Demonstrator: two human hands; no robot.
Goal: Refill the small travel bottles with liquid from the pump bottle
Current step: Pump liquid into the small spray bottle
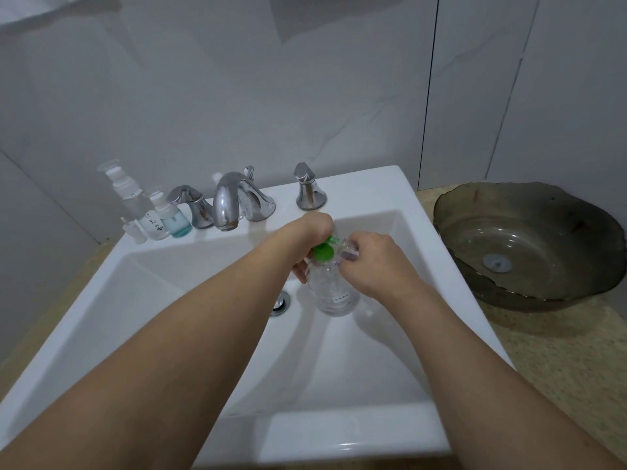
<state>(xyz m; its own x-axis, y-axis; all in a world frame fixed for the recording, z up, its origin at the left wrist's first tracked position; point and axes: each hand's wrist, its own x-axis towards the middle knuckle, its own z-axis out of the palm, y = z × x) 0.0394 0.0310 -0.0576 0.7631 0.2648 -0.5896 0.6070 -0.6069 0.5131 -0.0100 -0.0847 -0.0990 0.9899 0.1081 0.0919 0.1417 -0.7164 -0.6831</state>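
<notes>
The pump bottle, clear with a green pump head, stands in the white sink. The left hand's fingers curl over the pump; the right hand's fingers pinch a small travel bottle at its spout. Three small bottles stand beside the faucet; a glass bowl sits on the bench.

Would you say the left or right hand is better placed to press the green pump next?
Left, probably. The left hand already sits over the green pump, while the right hand holds a small bottle at its spout.
</notes>
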